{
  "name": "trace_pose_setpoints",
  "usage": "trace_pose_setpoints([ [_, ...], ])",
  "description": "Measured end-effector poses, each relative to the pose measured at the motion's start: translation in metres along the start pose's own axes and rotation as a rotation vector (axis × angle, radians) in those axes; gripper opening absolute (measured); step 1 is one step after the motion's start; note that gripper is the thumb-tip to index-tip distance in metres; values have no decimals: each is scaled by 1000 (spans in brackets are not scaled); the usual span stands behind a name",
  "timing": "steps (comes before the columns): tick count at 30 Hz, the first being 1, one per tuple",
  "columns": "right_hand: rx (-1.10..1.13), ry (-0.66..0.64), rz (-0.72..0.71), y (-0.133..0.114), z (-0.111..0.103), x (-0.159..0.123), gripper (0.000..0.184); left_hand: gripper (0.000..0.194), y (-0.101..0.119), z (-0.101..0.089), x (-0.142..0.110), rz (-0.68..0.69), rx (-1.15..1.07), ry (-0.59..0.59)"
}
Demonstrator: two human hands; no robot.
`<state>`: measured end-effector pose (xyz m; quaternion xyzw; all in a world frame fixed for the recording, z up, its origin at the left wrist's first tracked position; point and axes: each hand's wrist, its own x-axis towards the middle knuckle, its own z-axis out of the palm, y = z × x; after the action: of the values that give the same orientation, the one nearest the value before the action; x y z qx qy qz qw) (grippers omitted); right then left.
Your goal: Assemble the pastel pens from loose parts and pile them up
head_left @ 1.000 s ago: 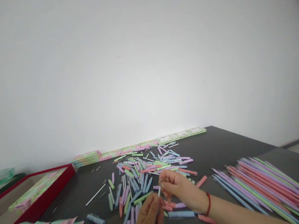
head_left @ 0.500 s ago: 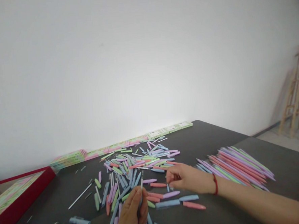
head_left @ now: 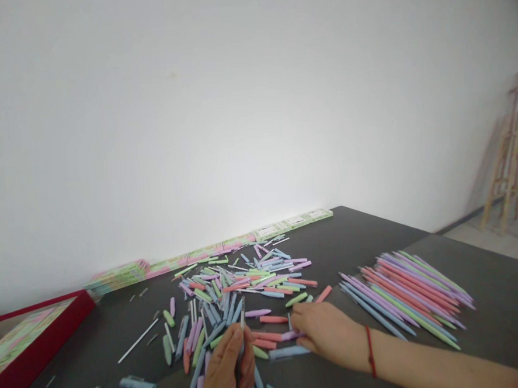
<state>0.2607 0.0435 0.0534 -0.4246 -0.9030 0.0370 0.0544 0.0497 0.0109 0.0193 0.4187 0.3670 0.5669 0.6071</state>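
Observation:
My left hand [head_left: 229, 362] is closed around a pen refill [head_left: 242, 313], which points upward, its slim pale end showing above the fingers. The lower part of what it grips is hidden in the palm. My right hand [head_left: 323, 331] is low over the table with its fingers curled down. Its fingertips meet a purple pen part [head_left: 290, 335], and what they pinch, if anything, is hidden. Close by lie a coral pen part [head_left: 273, 319], a blue pen part [head_left: 288, 352] and a green one [head_left: 296, 299]. A heap of mixed pastel pen parts [head_left: 229, 283] spreads behind both hands.
At right lies a bundle of long pastel pens [head_left: 414, 290] on the dark table [head_left: 354, 241]. Flat printed packs [head_left: 293, 222] line the wall. A red box [head_left: 43, 336] with printed packs stands at left, near a blue cap [head_left: 138, 384] and a loose refill [head_left: 138, 340].
My right hand has shifted slightly right and down, onto the purple pen part, and its forearm has dropped, uncovering more pens of the bundle. My left hand stays nearly in place, holding the refill.

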Motion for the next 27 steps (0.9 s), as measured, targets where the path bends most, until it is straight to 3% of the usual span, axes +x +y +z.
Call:
trace_pose_setpoints([
  [5, 57, -101, 130, 26, -4, -25, 7, 32, 0, 1, 0, 2, 37, -4],
  [9, 165, -38, 166, 29, 0, -28, 8, 32, 2, 4, -2, -6, 50, 19],
  [11, 346, 49, 182, 24, -6, -19, 7, 34, 3, 4, -2, -31, 47, 11],
  [16, 1155, 192, 136, 2, -32, 19, 13, 43, 2, 4, -2, -56, 114, 23],
  [18, 1317, 277, 93, -8, -40, 31, 15, 44, 3, 5, -2, -31, 177, 37],
  [21, 1294, 375, 29, -20, -44, 41, 15, 45, 6, 6, -4, -13, 267, 0],
  [27, 1175, 393, 41, -25, -40, 42, 11, 44, 9, 5, -3, -40, 322, -13],
])
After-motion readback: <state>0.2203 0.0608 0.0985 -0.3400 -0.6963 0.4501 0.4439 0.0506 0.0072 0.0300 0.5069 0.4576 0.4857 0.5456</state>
